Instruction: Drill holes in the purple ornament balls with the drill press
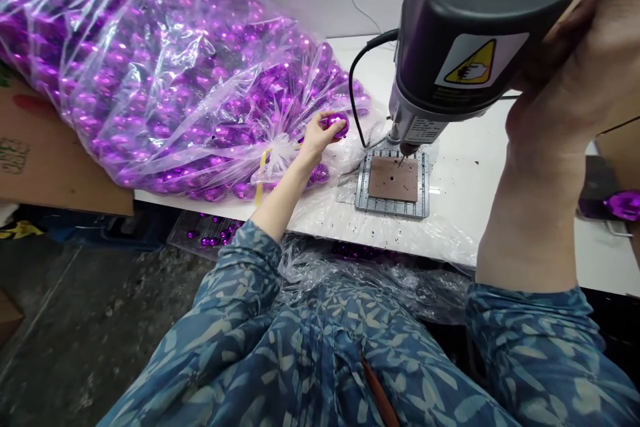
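Between the thumb and fingers of my left hand [320, 133] is a shiny purple ball [339, 125], held to the left of the drill press. The drill press [450, 47] has a black housing with a yellow warning label, and its thin bit points down over a brown board [393, 178] with a small hole. That board lies on a grey slotted metal base [423, 203]. My right hand [575, 60] is raised at the right side of the housing; its fingers are mostly hidden behind the wrist and the machine. Another purple ball [320, 173] rests just below my left hand.
A large clear bag [175, 73] full of purple balls covers the left of the white table [465, 193], beside a cardboard box [60, 153]. Dark crumbs dot the tabletop. Clear plastic film [340, 280] hangs at the front edge. A black cable [353, 80] loops left of the drill.
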A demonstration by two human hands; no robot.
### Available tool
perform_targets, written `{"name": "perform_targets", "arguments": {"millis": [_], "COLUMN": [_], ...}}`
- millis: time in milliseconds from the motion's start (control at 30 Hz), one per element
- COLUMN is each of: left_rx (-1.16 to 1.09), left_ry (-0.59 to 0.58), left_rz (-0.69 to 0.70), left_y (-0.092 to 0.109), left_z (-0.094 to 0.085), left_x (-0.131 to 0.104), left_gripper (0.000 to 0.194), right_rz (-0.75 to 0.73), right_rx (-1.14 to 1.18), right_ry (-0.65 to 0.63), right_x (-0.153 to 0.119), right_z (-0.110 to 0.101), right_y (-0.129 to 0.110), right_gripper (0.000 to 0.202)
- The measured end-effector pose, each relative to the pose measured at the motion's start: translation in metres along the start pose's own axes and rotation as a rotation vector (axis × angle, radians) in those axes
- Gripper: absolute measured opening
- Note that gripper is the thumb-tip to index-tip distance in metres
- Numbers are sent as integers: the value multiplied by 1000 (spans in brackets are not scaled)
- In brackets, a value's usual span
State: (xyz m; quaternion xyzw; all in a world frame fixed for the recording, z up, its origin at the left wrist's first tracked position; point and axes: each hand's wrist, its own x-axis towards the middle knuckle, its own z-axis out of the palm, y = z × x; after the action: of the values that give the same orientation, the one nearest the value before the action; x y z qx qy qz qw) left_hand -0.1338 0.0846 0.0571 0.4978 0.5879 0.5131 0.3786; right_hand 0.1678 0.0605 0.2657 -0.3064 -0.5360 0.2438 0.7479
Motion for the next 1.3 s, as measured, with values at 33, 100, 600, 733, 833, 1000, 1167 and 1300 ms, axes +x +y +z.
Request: {"name": "perform_targets", "arguments": {"millis": [33, 100, 600, 733, 833, 1000, 1167, 1300], "left_rx": [-60, -127, -111, -52, 53, 170, 194, 141], "left_ry": [-1, -15, -368, -377, -336, -310, -344, -332], "left_rz": [-18, -17, 99, 124, 150, 202, 320, 338], "left_y": [6, 16, -18, -21, -23, -20, -14, -15], "left_z": [-7, -17, 77, 86, 89, 92, 98, 107], "left_x": [-15, -49, -102, -96, -97, -103, -114, -116], "left_gripper": [48, 52, 68, 66, 65, 66, 62, 62], "right_rz": [28, 82, -91, -88, -73, -64, -54, -37], "right_rx": [-24, -47, 30, 15, 3, 23, 48, 80], "right_ry": [14, 46, -121, -108, -77, -87, -58, -82], "right_x": [0, 0, 7, 5, 4, 4, 4, 0], "right_z": [-1, -2, -4, -4, -4, -1, 2, 2], "right_y": [-1, -4, 8, 7, 7, 7, 7, -1], "right_gripper": [75, 70, 87, 87, 88, 87, 81, 79]}}
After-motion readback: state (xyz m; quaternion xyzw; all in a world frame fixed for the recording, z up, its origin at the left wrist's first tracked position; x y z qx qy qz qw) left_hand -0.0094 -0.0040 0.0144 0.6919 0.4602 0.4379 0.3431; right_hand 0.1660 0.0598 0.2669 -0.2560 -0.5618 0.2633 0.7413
